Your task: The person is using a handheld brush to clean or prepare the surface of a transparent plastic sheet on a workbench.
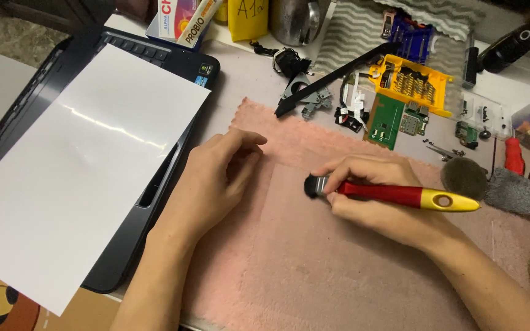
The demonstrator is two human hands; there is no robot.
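My right hand (372, 199) grips a small brush (394, 194) with a red and yellow handle. Its dark bristles (311, 185) rest on the pink cloth (314, 270). My left hand (213, 181) lies flat on the cloth's left edge, fingers loosely curled and holding nothing. It sits beside the right side of a dark laptop base (133, 239), which is mostly covered by a white sheet of paper (75, 165).
Behind the cloth lie a long black plastic strip (338, 76), a green circuit board (384, 121), small grey metal parts (308, 98), a yellow bit case (412, 83), a red screwdriver (513, 154) and a round grey pad (464, 178). Boxes and a metal jug stand at the back.
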